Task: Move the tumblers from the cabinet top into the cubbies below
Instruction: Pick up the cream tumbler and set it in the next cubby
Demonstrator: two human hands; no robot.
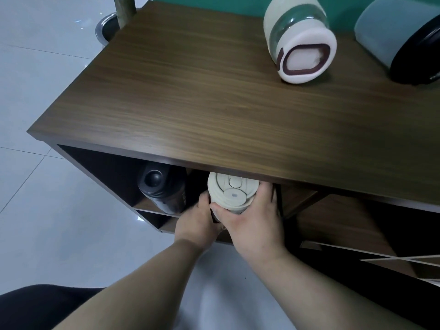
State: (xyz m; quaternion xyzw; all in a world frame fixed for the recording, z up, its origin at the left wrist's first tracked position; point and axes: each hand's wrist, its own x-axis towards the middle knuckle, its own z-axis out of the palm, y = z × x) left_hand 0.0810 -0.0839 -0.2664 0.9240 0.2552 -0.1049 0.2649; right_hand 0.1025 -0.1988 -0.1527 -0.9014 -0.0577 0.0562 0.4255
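Observation:
A cream-lidded tumbler (pixel 232 192) stands at the mouth of the upper cubby, just under the front edge of the wooden cabinet top (pixel 202 96). My left hand (pixel 198 222) grips its left side and my right hand (pixel 252 220) wraps its right side; its body is hidden behind my fingers. A black tumbler (pixel 162 189) stands in the same cubby to the left. On the cabinet top at the back right stand a cream and green tumbler (pixel 298 38) and a grey-blue tumbler with a black lid (pixel 402 38).
A lower cubby (pixel 164 223) opens beneath the shelf board. More dark cubbies (pixel 357 225) lie to the right. Pale floor tiles (pixel 42 186) spread to the left. A metal base with a post (pixel 108 26) stands behind the cabinet's left corner.

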